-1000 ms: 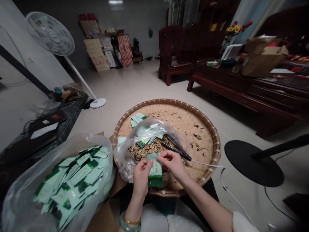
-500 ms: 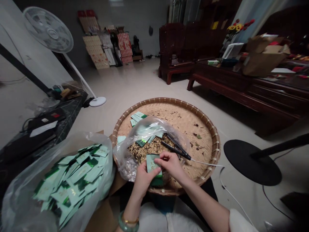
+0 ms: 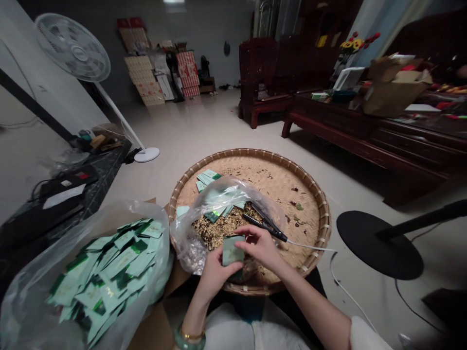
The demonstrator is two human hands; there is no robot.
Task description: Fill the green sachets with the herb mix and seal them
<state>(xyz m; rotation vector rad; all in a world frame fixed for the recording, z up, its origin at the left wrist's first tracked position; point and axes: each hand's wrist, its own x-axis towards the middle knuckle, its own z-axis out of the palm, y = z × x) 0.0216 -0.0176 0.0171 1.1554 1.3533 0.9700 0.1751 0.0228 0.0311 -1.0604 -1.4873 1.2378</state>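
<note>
Between my two hands is a small green packet (image 3: 233, 250), held over the near side of a round bamboo tray (image 3: 323, 228). My left hand (image 3: 215, 270) pinches its lower left side, thumb across the bottom. My right hand (image 3: 260, 245) grips the upper right edge with thumb and fingers. Just beyond lies a clear plastic bag (image 3: 186, 245) of loose dried brown-and-tan bits (image 3: 215, 232), with several green packets (image 3: 224, 211) on top. A black hair-straightener-like tool (image 3: 268, 224) with a white cord rests beside the bag, its two arms apart.
To the left stands a large clear bag (image 3: 22, 291) filled with green packets (image 3: 120, 262). A white fan (image 3: 75, 51) is behind it. On the right are a black round stand base (image 3: 379, 245) and a dark wooden table (image 3: 365, 131). A white cord (image 3: 346, 287) trails across the floor.
The packet has turned in my hands, and its dark green lower band no longer shows as before. My right hand has shifted slightly; the view moved a little.
</note>
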